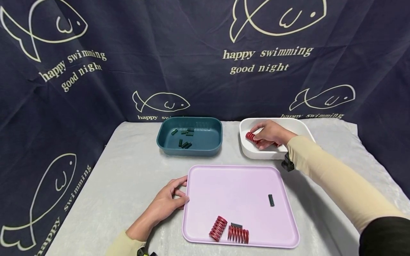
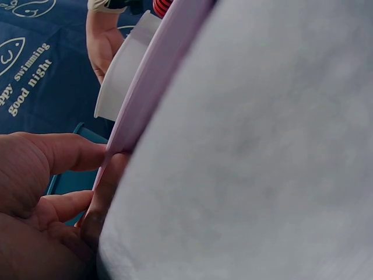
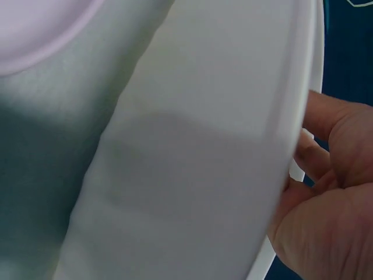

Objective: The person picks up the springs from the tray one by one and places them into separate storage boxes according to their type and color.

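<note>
My right hand (image 1: 270, 133) reaches inside the white bin (image 1: 266, 155), its fingers and thumb gripping a red coil spring (image 1: 251, 137). Another bit of red shows beneath that hand, mostly covered by it. In the right wrist view the bin's wall (image 3: 198, 151) hides the fingertips of the right hand (image 3: 338, 169). At the left edge of the lilac tray (image 1: 234, 188), my left hand (image 1: 164, 202) pinches the rim, with fingers partly beneath it in the left wrist view. On the tray lie two red springs (image 1: 218, 228) and two small dark green springs (image 1: 271, 200).
A teal bin (image 1: 205, 145) holding several small dark green springs (image 1: 184, 144) stands at the back, left of the white bin. Light grey cloth (image 1: 128, 170) covers the table. Behind it hangs a navy curtain (image 1: 192, 53) printed with fish.
</note>
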### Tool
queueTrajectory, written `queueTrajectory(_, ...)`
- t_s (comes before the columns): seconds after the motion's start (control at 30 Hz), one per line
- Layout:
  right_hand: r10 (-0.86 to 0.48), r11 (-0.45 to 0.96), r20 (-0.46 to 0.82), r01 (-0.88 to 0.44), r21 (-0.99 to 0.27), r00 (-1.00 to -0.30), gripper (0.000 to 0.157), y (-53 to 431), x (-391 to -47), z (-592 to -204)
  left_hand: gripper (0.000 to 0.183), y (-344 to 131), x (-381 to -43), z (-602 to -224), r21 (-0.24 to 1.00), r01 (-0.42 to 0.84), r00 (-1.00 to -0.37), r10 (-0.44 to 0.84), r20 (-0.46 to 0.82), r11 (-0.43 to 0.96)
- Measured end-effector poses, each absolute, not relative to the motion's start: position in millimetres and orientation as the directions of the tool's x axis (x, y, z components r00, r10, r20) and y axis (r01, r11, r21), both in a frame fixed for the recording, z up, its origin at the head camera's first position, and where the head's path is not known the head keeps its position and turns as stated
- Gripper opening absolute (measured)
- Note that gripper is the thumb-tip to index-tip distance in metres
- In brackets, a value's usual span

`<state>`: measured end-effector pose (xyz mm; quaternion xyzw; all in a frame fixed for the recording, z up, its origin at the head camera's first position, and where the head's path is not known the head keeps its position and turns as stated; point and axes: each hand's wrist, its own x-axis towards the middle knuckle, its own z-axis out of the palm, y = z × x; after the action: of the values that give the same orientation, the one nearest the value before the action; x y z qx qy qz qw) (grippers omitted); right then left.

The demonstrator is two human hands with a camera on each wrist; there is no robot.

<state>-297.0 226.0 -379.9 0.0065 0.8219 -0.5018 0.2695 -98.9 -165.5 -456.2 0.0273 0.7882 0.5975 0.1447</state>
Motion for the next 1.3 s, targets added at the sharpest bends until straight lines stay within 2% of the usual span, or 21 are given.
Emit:
queueTrajectory(0.27,-0.218,0.525,-0.431,0.267,-0.808,-0.876,0.048,229,-295,-378,0.066,-166,-99,-457,0.950,-0.131,-0.957,0.215,-0.196,0.284)
queueTrajectory(0.63,-0.240,0.471,-0.369,0.224,-0.853,-0.898,0.051,240,-288,-373,0.067,-167,-98,-455,0.953,-0.126,-0.955,0.226,-0.191,0.275)
queueTrajectory(0.77,-0.265,0.470,-0.318,0.166,-0.867,-0.910,0.050,242,-283,-370,0.067,-167,-98,-454,0.954,-0.113,-0.958,0.223,-0.179,0.278)
queueTrajectory(1.07,-0.350,0.462,-0.143,-0.038,-0.886,-0.926,0.043,245,-251,-358,0.066,-166,-99,-455,0.945,-0.103,-0.960,0.219,-0.176,0.309)
queueTrajectory(1.3,-0.394,0.424,-0.098,-0.086,-0.901,-0.914,0.042,253,-214,-357,0.066,-166,-99,-457,0.949,-0.123,-0.957,0.217,-0.191,0.292)
